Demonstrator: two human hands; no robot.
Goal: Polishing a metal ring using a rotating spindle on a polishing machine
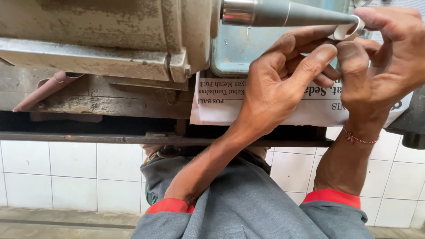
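Both hands up at the tip of the grey metal cone (301, 13), left hand (283, 84) and right hand (389, 57) pinching a small white ring (349, 28) there, newspaper sheet (221, 104) just below the cone, worn machine housing (102, 35) left of it.

two hands (283, 84), one tapered spindle (287, 13), one ring (349, 28)

white square wall tiles (71, 172) under a dark metal rail (88, 138), grey floor strip (66, 223) below
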